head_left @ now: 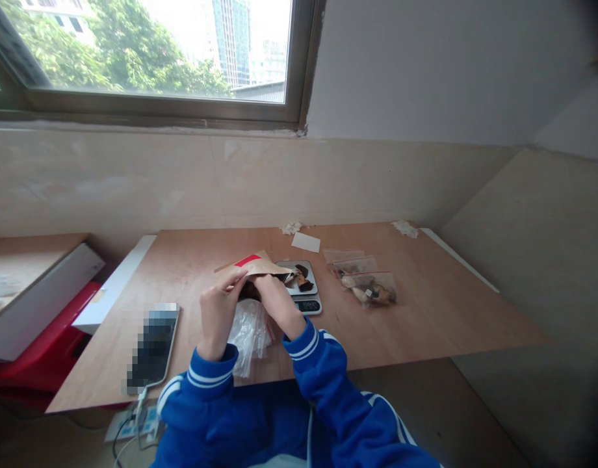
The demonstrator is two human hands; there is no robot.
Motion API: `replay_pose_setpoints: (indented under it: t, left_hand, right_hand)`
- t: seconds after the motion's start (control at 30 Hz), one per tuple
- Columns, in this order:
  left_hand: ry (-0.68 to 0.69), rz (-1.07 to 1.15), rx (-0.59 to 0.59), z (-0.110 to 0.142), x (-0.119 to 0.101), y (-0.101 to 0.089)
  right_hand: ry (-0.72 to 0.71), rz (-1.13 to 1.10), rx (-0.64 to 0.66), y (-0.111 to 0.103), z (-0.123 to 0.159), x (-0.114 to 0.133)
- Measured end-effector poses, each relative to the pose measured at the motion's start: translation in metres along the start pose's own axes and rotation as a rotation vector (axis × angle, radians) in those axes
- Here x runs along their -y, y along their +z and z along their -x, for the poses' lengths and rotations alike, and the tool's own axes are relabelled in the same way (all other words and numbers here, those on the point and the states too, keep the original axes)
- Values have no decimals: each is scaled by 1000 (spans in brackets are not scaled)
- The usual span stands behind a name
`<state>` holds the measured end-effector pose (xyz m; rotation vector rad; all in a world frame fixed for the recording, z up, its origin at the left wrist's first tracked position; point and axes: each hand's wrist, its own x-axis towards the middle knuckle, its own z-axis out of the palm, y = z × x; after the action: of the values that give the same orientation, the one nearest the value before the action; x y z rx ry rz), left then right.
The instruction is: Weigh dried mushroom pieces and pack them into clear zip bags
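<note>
My left hand (217, 312) grips the edge of a brown paper bag (268, 262) with a red patch, its fingers and thumb pinched on the rim. The bag lies tilted with its mouth toward me. My right hand (278, 300) reaches into that mouth, so its fingers are hidden. Just right of the bag stands a small digital scale (312, 305), with dark and pale dried pieces (303, 279) on its plate. The bag covers the scale's left side. Below my hands lie clear empty zip bags (249, 331).
Zip bags of dried pieces (372, 289) lie to the right on the wooden table (426, 312). A white card (305, 242) and crumpled tissue (291, 228) are at the back. On the left, a phone (155, 344) is plugged into a cable (142, 396) running over the front edge.
</note>
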<state>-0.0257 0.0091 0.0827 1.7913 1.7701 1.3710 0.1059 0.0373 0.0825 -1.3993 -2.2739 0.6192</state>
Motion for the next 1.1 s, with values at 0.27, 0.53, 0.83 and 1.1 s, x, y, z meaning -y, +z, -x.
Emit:
replay_pose_setpoints:
  t: [0.27,0.53,0.83,1.1]
  left_hand:
    - [14,12,44,-6,-3,-4]
    - [-32,26,15,5,-9,4]
    - [-55,83,52,3,-14,4]
    - [-27,94,49,0,-15,4]
  right_hand:
    - [-80,91,-18,-18,24,-3]
    - [-105,-106,113,-19,12,-11]
    - [-251,-584,185,-13,12,-25]
    - [-104,-665,29,-11,24,-21]
